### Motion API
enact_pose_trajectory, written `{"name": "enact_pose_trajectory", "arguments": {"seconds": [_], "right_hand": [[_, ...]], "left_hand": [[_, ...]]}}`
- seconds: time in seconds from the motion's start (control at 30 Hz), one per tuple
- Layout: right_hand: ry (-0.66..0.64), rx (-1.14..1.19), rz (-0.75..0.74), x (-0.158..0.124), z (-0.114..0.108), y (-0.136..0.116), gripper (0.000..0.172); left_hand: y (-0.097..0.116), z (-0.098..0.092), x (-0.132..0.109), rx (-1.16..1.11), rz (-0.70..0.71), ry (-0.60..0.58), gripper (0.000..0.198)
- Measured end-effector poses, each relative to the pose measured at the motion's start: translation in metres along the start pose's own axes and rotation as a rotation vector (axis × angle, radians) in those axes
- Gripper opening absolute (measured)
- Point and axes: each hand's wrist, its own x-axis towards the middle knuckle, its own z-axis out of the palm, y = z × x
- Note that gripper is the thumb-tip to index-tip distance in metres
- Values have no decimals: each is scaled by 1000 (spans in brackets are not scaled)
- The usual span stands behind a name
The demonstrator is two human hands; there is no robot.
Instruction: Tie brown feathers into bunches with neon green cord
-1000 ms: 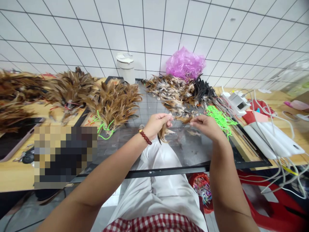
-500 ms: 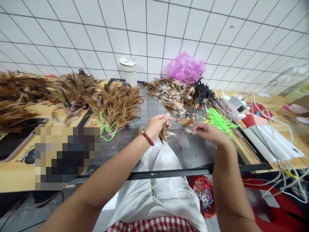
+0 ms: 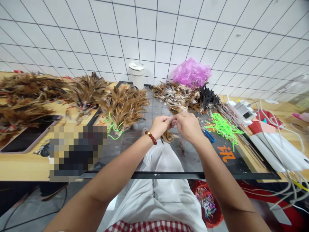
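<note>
My left hand (image 3: pixel 161 126), with a dark red bead bracelet at the wrist, is closed on a few brown feathers (image 3: pixel 166 137) that hang below its fingers. Against its fingertips, my right hand (image 3: pixel 189 127) is closed in a pinch; what lies between its fingers is hidden. Both hands meet above the glass-topped table. Beyond them lies a loose pile of brown and pale feathers (image 3: pixel 175 93), with black feathers (image 3: pixel 209 98) at its right end. A bunch of brown feathers (image 3: pixel 126 104) with green string around its base is left of my left hand.
Green string (image 3: pixel 223 127) and a blue tool (image 3: pixel 209 136) lie right of my right hand. At the back stand a white lidded cup (image 3: pixel 137 75) and a pink plastic bag (image 3: pixel 192 72). A phone (image 3: pixel 31 133) rests at left; cables and white chargers (image 3: pixel 242 111) crowd the right.
My right hand has moved left from beside the feather pile to meet my left hand's fingertips. The left hand still holds its feathers. The view has shifted slightly.
</note>
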Motion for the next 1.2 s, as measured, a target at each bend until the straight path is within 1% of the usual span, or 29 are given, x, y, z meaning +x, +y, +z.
{"name": "enact_pose_trajectory", "arguments": {"seconds": [0.13, 0.27, 0.4, 0.5, 0.57, 0.6, 0.63, 0.67, 0.73, 0.8, 0.87, 0.9, 0.97, 1.0, 1.07, 1.13, 1.2], "right_hand": [[63, 4, 33, -10, 15, 1, 21], [99, 51, 54, -11, 20, 3, 22], [121, 199, 74, -10, 24, 4, 22], [184, 349, 109, -10, 25, 7, 21], [222, 426, 154, -10, 24, 11, 18], [209, 452, 171, -10, 24, 13, 16], [160, 473, 176, -10, 24, 14, 14], [81, 494, 166, -10, 23, 16, 12], [-114, 535, 126, -11, 23, 17, 9], [-273, 567, 85, -13, 22, 18, 12], [-377, 552, 63, -14, 20, 19, 19], [-421, 526, 54, -15, 19, 20, 18], [-484, 473, 32, -15, 17, 22, 8], [-489, 458, 26, -15, 16, 23, 4], [-442, 455, 29, -15, 15, 23, 11], [-331, 450, 46, -14, 14, 22, 15], [-201, 438, 27, -14, 13, 19, 17]], "left_hand": [[-2, -1, 0, 40, -24, -40, 25], [-1, -3, 0, 93, 19, -46, 23], [3, -3, -1, 134, -4, -64, 18], [10, -4, -2, 128, 6, -75, 17], [17, -7, -1, 70, 44, -37, 18], [21, -10, 0, 28, 59, -3, 18], [25, -13, 1, -11, 67, 31, 20], [29, -16, 2, -42, 73, 63, 20], [35, -20, 4, -80, 96, 124, 19], [38, -22, 5, -100, 97, 172, 17], [38, -22, 5, -97, 80, 191, 17], [38, -21, 4, -85, 72, 188, 17], [36, -19, 4, -42, 67, 171, 17], [34, -18, 3, -10, 70, 159, 17], [30, -17, 3, 67, 75, 123, 17], [24, -14, 3, 144, 75, 70, 17], [18, -12, 3, 204, 75, 9, 19]]}}
